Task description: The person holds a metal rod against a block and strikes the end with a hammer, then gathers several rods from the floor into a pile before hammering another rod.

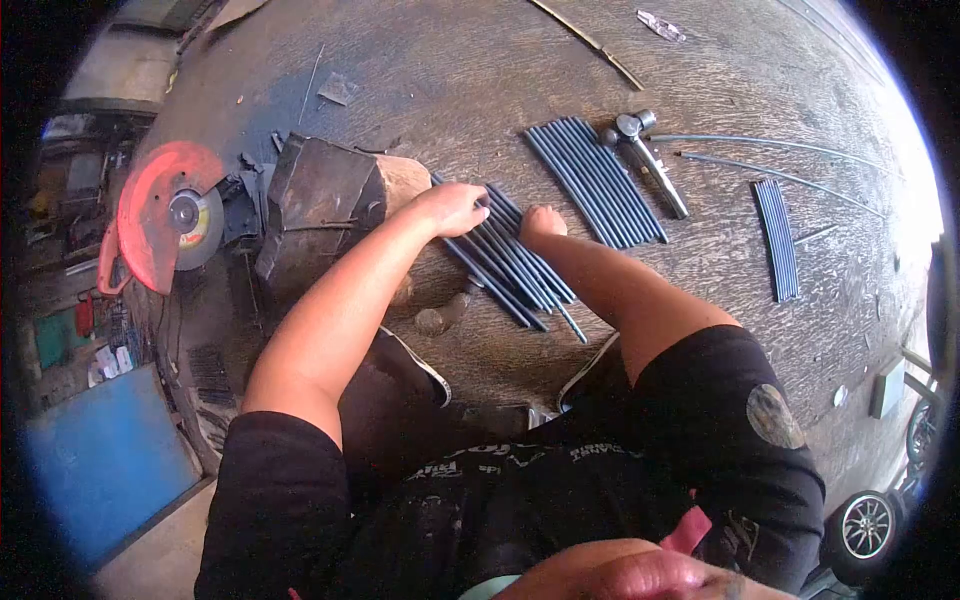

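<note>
A row of dark metal rods (505, 262) lies side by side on the ground in front of me, a few sticking out unevenly at the near end. My left hand (458, 210) is over their far part, fingers curled and closed on the rods. Against the right side of the same row is my right hand (543, 224), its fingers bent inward and largely hidden. Just beyond it, a second row of metal rods (590, 180) lies neatly together. A ball-peen hammer (655, 175) rests along that row's right edge.
At left stands a cut-off saw with a red guard (150, 215), beside a dark metal block (325, 185) and a wooden block (402, 182). A shorter rod bundle (775, 240) and long curved rods (780, 172) lie right. A rounded metal piece (440, 318) sits near my feet.
</note>
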`<state>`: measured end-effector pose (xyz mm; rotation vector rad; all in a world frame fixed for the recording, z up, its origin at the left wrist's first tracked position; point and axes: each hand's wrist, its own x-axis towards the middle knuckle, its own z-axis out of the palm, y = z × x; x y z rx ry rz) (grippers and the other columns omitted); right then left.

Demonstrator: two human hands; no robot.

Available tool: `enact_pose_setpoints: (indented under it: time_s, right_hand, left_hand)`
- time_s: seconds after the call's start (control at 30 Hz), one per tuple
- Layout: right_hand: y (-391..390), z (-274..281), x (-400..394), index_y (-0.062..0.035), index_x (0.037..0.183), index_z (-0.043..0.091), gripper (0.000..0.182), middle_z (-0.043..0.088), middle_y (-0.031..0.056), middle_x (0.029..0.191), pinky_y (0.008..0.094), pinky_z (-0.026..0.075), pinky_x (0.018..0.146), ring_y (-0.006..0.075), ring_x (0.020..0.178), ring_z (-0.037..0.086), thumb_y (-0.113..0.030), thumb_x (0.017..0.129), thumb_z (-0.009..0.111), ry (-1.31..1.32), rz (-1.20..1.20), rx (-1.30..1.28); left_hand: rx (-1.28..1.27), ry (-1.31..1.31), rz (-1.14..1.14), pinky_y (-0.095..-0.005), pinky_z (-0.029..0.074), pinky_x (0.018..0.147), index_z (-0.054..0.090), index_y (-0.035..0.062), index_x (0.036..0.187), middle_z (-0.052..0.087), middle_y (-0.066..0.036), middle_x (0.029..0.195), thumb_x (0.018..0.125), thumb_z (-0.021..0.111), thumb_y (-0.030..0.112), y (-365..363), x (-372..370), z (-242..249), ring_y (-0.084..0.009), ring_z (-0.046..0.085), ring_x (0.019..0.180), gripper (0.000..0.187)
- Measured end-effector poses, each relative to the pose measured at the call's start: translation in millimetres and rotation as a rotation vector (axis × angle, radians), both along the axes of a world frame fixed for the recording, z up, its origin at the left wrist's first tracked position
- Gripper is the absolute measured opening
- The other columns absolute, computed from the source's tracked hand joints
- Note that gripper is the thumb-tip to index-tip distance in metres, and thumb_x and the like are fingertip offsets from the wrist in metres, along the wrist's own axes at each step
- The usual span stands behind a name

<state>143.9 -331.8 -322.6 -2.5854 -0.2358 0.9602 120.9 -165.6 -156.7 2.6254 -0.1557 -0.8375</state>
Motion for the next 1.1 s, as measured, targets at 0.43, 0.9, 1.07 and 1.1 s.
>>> enact_pose_setpoints:
  time_s: [0.43,0.9,1.07,1.1]
  right_hand:
    - [3,-1,21,-0.0065,0.105,0.067,0.031,0.066,0.0133,0.108,0.0429,0.051,0.086,0.0319,0.101,0.063,-0.022,0.092,0.043,-0.076,0.161,-0.019]
    - [-6,7,78,-0.0047,0.099,0.062,0.021,0.062,0.0143,0.106,0.0417,0.053,0.08,0.0303,0.098,0.063,-0.015,0.09,0.045,-0.441,0.18,-0.046]
    - [-8,15,65,-0.0067,0.1,0.062,0.019,0.059,0.0127,0.112,0.0404,0.051,0.085,0.0305,0.105,0.059,-0.015,0.09,0.048,-0.371,0.144,-0.101]
    - [-9,10,60,-0.0062,0.1,0.061,0.019,0.057,0.0145,0.113,0.0401,0.052,0.083,0.0307,0.104,0.059,-0.015,0.089,0.049,-0.402,0.129,-0.091]
  left_hand:
    - [0.005,0.007,-0.018,-0.0415,0.049,0.083,0.059,0.0043,0.112,0.066,-0.019,0.098,0.088,0.055,0.029,2,5,-1,-0.0339,0.063,0.094,0.035]
    - [-0.033,0.053,0.037,-0.0423,0.048,0.086,0.059,0.005,0.113,0.064,-0.021,0.105,0.088,0.055,0.03,5,12,-6,-0.0352,0.061,0.099,0.035]
    - [-0.001,0.065,-0.01,-0.0412,0.048,0.087,0.059,0.0054,0.114,0.064,-0.021,0.107,0.088,0.056,0.03,12,9,-9,-0.0347,0.061,0.101,0.036]
    - [-0.018,0.069,0.0,-0.0409,0.048,0.087,0.059,0.0054,0.113,0.064,-0.021,0.107,0.088,0.056,0.03,13,9,-10,-0.0345,0.061,0.101,0.035]
